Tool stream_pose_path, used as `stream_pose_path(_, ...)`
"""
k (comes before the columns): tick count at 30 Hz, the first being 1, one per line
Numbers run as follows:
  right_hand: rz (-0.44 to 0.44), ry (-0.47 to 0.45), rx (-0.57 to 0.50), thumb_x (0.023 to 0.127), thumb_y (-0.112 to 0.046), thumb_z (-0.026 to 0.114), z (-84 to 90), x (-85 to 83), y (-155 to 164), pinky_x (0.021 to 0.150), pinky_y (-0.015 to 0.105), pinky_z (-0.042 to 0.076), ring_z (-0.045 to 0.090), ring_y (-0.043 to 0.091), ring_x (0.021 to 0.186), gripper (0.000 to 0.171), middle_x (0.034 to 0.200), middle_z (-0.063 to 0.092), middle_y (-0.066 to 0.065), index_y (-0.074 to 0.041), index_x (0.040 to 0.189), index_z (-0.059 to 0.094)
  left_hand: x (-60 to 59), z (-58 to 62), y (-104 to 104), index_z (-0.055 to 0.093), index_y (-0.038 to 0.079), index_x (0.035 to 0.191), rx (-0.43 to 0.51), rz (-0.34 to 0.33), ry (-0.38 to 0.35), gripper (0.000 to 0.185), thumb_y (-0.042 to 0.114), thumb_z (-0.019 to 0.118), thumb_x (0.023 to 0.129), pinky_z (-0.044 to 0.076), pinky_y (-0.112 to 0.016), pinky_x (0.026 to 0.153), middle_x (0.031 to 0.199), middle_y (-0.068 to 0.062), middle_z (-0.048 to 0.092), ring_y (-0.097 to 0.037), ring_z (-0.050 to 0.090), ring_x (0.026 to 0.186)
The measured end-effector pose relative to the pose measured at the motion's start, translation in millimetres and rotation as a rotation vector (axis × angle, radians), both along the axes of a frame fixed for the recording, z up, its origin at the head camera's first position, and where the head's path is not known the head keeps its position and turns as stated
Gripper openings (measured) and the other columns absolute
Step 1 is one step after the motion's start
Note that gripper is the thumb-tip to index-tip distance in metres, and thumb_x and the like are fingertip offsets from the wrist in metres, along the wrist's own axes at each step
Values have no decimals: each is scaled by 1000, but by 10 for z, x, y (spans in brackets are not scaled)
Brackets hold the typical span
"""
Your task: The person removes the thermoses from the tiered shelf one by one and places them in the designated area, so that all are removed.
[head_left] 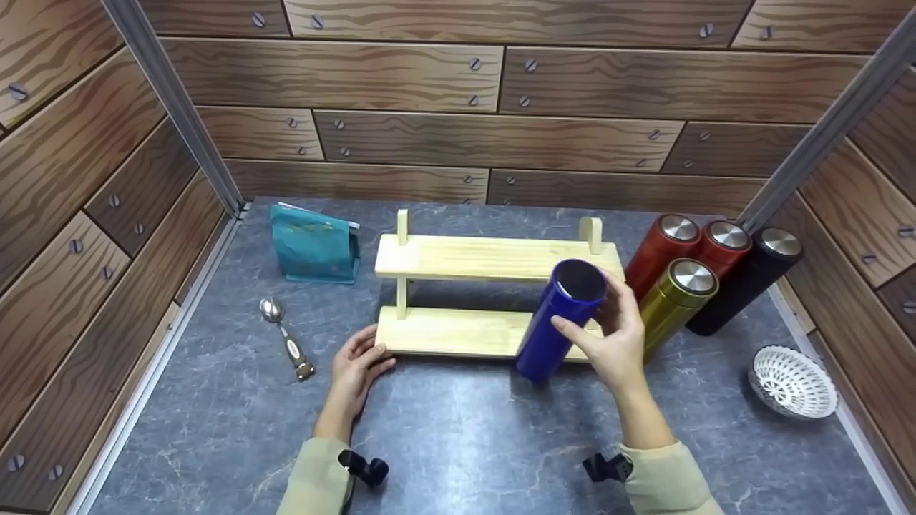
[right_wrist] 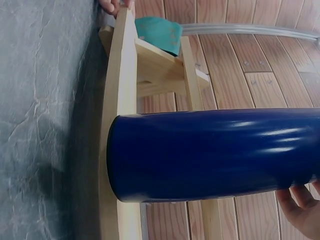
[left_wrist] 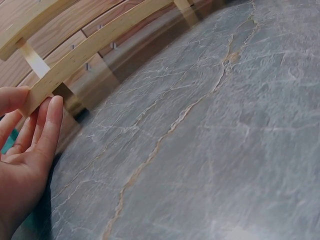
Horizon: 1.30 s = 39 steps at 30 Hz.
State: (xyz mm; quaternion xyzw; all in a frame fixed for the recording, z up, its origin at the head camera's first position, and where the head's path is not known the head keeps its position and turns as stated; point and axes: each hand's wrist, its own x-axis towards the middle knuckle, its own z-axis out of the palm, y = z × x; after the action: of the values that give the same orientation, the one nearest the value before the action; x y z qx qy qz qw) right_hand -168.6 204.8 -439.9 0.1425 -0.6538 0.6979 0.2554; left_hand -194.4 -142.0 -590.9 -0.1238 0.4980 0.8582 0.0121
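Head view is showing your right hand wrapping curled fingers round the upper blue flask, tilted at the rack's 3 o'clock end, likely rigid, slick and weighty, while your left hand's straight fingers are steadying the rack's 9 o'clock corner.

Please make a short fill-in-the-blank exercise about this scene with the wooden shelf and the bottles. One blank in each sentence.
1. The right hand grips a bottle of ____ colour.
2. The left hand touches the lower board of the wooden ____ at its left end.
3. Left of the shelf, a metal ____ lies on the grey table.
4. The white basket stands near the table's ____ edge.

Missing words: blue; shelf; spoon; right
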Motion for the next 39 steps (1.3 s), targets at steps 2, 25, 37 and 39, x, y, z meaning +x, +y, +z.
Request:
stream_pose_path(2, -6, 14, -6, 58, 23, 74, -24, 22, 43, 82, 27, 50, 56, 30, 97, 78, 117, 54, 23, 7, 128, 44, 4, 3, 3, 47, -3, 129, -4, 1, -1, 50, -5, 64, 82, 56, -38, 73, 109, -15, 55, -22, 61, 80)
stream_pose_path(25, -156, 131, -36, 55, 30, 69, 75, 404, 380, 77, 23, 49, 56, 27, 94, 77, 116, 55, 23, 11, 126, 46, 3, -23, 10, 46, -3, 130, 3, -10, 7, 51, -4, 65, 82, 56, -39, 75, 110, -16, 55, -23, 62, 81)
stream_pose_path(37, -221, 160, -132, 54, 33, 66, 60, 500, 671, 74, 25, 49, 57, 22, 87, 76, 110, 58, 18, 12, 125, 47, 11, -6, -5, 49, 1, 129, -26, 0, -5, 49, -3, 64, 83, 56, -38, 76, 113, -16, 54, -23, 61, 83)
stream_pose_path(39, -225, 154, -160, 54, 33, 65, 43, 510, 735, 74, 25, 49, 56, 22, 88, 76, 110, 58, 19, 11, 125, 48, 11, -1, -3, 49, 1, 129, -35, -1, -6, 48, -3, 64, 83, 55, -38, 76, 114, -17, 53, -23, 61, 83)
